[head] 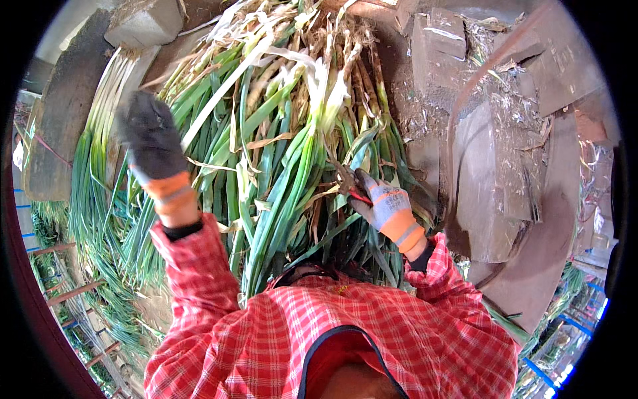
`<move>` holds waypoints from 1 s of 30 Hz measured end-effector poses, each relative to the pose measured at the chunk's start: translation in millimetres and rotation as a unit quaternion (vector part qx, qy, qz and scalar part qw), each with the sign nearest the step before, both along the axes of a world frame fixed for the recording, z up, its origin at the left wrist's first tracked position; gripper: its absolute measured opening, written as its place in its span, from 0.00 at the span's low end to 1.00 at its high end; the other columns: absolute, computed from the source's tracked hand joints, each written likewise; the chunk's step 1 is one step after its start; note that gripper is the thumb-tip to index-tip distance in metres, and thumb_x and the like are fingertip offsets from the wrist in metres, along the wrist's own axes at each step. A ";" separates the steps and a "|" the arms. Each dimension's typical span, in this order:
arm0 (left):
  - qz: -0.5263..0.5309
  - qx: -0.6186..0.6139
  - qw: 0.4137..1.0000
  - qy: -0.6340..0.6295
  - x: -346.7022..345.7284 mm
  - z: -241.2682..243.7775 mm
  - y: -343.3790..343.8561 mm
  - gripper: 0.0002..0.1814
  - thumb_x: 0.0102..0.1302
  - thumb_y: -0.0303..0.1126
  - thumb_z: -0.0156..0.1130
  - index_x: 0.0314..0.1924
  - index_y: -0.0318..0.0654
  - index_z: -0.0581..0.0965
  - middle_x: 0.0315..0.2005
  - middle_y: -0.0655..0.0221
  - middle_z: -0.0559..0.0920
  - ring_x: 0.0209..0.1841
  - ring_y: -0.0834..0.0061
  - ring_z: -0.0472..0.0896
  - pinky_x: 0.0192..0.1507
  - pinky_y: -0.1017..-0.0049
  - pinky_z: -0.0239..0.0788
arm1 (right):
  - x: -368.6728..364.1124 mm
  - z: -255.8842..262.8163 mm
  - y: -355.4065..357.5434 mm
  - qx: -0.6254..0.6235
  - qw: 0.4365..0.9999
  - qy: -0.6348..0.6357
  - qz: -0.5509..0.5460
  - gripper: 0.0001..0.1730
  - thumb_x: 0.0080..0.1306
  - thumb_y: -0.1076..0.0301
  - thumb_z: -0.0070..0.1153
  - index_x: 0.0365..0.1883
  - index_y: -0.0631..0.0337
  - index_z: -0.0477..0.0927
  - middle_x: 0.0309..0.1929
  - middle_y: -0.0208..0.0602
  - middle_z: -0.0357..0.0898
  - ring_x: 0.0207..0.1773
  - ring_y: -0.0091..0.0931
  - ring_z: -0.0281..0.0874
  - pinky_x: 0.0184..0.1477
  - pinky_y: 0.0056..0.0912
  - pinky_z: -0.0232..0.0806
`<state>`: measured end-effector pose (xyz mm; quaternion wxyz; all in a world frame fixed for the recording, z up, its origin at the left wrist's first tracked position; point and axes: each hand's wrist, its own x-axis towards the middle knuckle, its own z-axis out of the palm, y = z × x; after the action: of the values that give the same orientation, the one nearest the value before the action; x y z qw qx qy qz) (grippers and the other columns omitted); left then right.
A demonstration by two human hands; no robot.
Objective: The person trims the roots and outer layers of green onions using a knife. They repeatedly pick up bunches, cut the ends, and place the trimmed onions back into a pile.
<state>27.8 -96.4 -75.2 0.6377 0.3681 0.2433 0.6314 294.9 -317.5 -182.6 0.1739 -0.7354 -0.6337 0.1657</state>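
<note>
My left hand (153, 134), in a glove with a black coating and an orange cuff, is raised at the left and blurred. It is beside a bunch of green onions (102, 114) with pale, stripped stalks. Nothing shows plainly between its fingers, and their exact pose is unclear. Lower right, my right hand (384, 202), in a grey and orange glove, grips a tool with a red handle (361, 196); its dark metal end is partly lost among leaves. Before me lies a large heap of long green onions (284, 174), with brown roots and dry skins at the far end.
A grey block (144, 25) rests at the top of the bunch, near a worn wooden board (70, 104). Dirt-covered boards (478, 184) and dry scraps lie on the right, crossed by a brown hose or cord (453, 129). More green onions (112, 309) are at lower left.
</note>
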 end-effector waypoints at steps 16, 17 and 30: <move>-0.133 0.230 0.677 0.686 71.9 -146.4 -48.9 0.32 0.50 0.36 0.71 0.57 0.42 0.74 0.53 0.60 0.77 0.55 0.54 0.73 0.58 0.62 0.65 | -0.5 1.2 31.0 -0.037 0.999 -0.024 0.013 0.37 0.61 0.44 0.56 0.62 0.60 0.70 0.35 0.50 0.82 0.38 0.43 0.81 0.41 0.44 0.71; -0.141 0.231 0.651 0.709 74.2 -142.7 -47.5 0.32 0.50 0.38 0.71 0.57 0.42 0.73 0.54 0.61 0.77 0.56 0.55 0.73 0.58 0.62 0.65 | 3.4 -0.9 39.4 -0.018 0.999 -0.028 0.008 0.37 0.61 0.44 0.56 0.61 0.60 0.71 0.35 0.49 0.82 0.38 0.43 0.81 0.41 0.44 0.71; -0.151 0.194 0.662 0.708 80.7 -135.4 -39.2 0.33 0.47 0.39 0.73 0.55 0.43 0.75 0.50 0.60 0.79 0.53 0.55 0.75 0.56 0.62 0.66 | 102.0 -48.2 291.7 -0.034 0.991 -0.060 -0.117 0.34 0.60 0.33 0.51 0.33 0.61 0.82 0.33 0.55 0.81 0.39 0.49 0.81 0.43 0.48 0.72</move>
<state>108.5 -135.6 -210.6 0.2732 0.8514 0.4346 0.1080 397.0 -25.8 -230.9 0.1289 -0.8184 -0.5467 0.1212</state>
